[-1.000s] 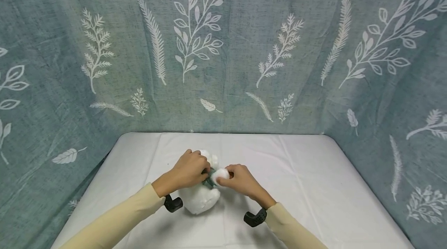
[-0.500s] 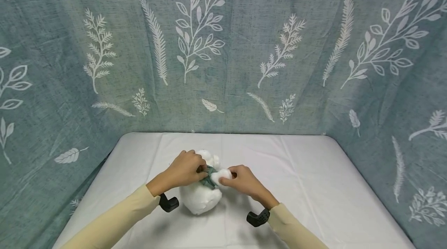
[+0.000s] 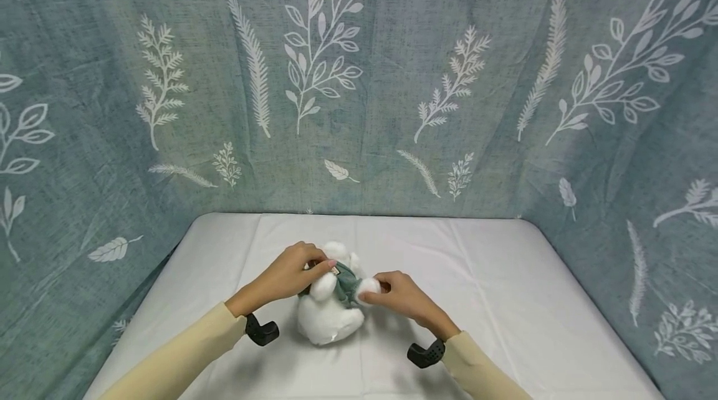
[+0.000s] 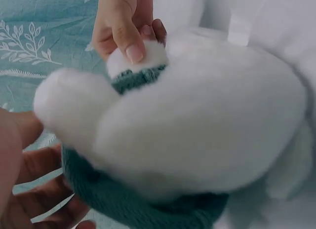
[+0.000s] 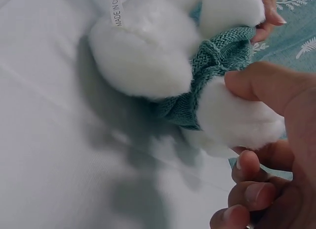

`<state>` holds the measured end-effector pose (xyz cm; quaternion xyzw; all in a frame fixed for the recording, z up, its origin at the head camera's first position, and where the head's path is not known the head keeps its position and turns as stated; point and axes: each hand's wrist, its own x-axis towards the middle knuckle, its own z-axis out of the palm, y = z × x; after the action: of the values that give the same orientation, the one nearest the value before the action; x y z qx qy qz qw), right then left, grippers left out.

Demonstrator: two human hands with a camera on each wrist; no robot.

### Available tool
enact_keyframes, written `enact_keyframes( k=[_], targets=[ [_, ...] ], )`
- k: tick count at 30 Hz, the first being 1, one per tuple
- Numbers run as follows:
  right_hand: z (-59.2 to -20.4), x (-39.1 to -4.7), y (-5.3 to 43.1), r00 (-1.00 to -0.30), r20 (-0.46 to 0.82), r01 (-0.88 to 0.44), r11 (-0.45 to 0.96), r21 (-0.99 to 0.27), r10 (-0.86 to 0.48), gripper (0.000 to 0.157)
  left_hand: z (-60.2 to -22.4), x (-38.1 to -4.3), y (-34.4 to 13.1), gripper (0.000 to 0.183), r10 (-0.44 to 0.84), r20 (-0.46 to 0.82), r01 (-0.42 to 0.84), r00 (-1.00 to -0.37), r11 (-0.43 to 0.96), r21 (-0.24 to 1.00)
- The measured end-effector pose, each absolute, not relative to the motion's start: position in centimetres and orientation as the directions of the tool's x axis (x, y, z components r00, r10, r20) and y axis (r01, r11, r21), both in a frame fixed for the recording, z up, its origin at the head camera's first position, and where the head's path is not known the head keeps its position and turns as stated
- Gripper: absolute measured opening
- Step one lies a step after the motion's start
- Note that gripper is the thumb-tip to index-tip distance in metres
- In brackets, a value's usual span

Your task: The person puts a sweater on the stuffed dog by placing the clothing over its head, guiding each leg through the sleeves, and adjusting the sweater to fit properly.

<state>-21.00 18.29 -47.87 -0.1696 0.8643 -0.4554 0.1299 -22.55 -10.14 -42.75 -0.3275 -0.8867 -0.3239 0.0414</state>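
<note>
A white plush toy (image 3: 328, 322) with a green knitted sweater (image 3: 346, 280) lies tilted on the table. My right hand (image 3: 401, 297) pinches one of its white paws (image 5: 237, 115) between thumb and fingers, at the sleeve's edge. On the toy's other side, my left hand (image 3: 291, 272) rests against the sweater and the other arm (image 4: 74, 98). Its fingers (image 4: 42, 162) are spread loosely behind the knit, and its thumb is at the arm. A small label (image 3: 336, 271) shows on the sweater. The toy's face is hidden in all views.
A white cloth covers the table (image 3: 449, 275), with patterned blue-green fabric (image 3: 359, 107) hanging around its back and sides. A white tag (image 5: 116, 9) sticks out from the toy's rear. Black wrist cameras (image 3: 260, 330) sit on both wrists.
Toy and right hand have shifted a little right. The left hand has moved left and loosened from the knit, and the toy's near arm and more of the sweater now show.
</note>
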Motion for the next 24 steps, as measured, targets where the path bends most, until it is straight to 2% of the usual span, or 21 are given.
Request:
enact_keyframes(
  k=[5,16,20,24],
  targets=[
    [-48.0,-20.7,19.1,-0.897,-0.093,-0.167,0.528,-0.832,-0.431,0.032,-43.3,-22.4,-10.7,0.017,0.551,0.259,0.589,-0.793,0.585,0.557],
    [-48.6,-20.5,20.5,-0.888,-0.111,-0.174,0.549,-0.818,-0.447,0.040,-44.8,-22.1,-11.1,0.019,0.568,0.239,0.596,-0.787,0.603,0.530],
    [-48.3,-20.5,20.6,-0.899,-0.093,-0.181,0.557,-0.811,-0.427,0.035,-45.3,-21.9,-11.0,0.021,0.512,0.251,0.564,-0.821,0.664,0.491],
    [-47.4,-20.4,20.2,-0.924,-0.013,-0.220,0.558,-0.800,-0.382,0.037,-45.5,-21.4,-10.9,0.030,0.383,0.249,0.457,-0.890,0.763,0.458]
  ],
)
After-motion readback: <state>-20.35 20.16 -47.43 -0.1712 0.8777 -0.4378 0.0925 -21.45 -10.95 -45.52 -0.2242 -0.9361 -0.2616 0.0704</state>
